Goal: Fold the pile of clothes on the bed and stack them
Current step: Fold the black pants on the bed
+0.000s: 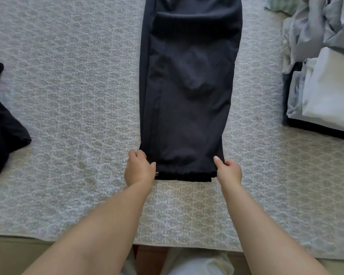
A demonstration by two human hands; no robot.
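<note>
A pair of dark navy trousers (189, 86) lies lengthwise on the patterned bedspread (68, 96), folded leg on leg, its gathered hem nearest me. My left hand (139, 169) grips the hem's left corner with curled fingers. At the hem's right corner, my right hand (228, 171) pinches the cloth, thumb on top. The trousers run off the top of the view.
A stack of folded pale grey and white clothes (324, 96) sits at the right edge on something dark. Loose grey garments (314, 26) lie behind it. A black garment (2, 124) lies crumpled at the left edge. The bed's front edge (68, 238) runs below my forearms.
</note>
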